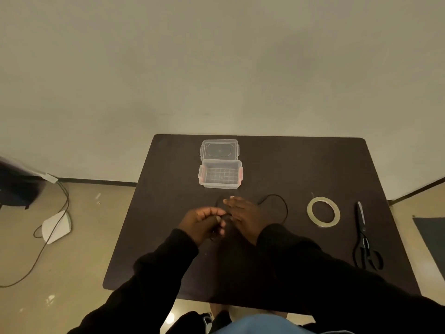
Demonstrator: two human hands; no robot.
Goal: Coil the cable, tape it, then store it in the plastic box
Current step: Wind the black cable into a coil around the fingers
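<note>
On the floor at the far left lies a white device (57, 226) with a thin wire (45, 242) running from it; this is not part of the task.

On the dark surface (301, 169), the left hand (204, 222) is closed around the black cable (281, 201), and some dark loops seem to hang below its fingers, though the light is too weak to count them. Beyond the hands, toward the far edge, stands the plastic box (220, 174), open and with nothing inside, and its lid (219, 150) lies flat just behind it. The right hand (243, 213) is just beside the left one, fingers spread forward. I cannot tell if its grip holds the cable or only guides it. To the right of this hand, one loose loop of cable lies on the surface. Further right lies the roll of tape (323, 211), and then the scissors (364, 239), both apart from the hands and from each other.

In my judgement the task is in its first step: the coiling is in progress but not finished. Taping the coil and putting it in the box are not yet done.

The surface is a dark rectangular top, set against a plain pale wall (216, 56), with a beige floor (72, 273) around it.
</note>
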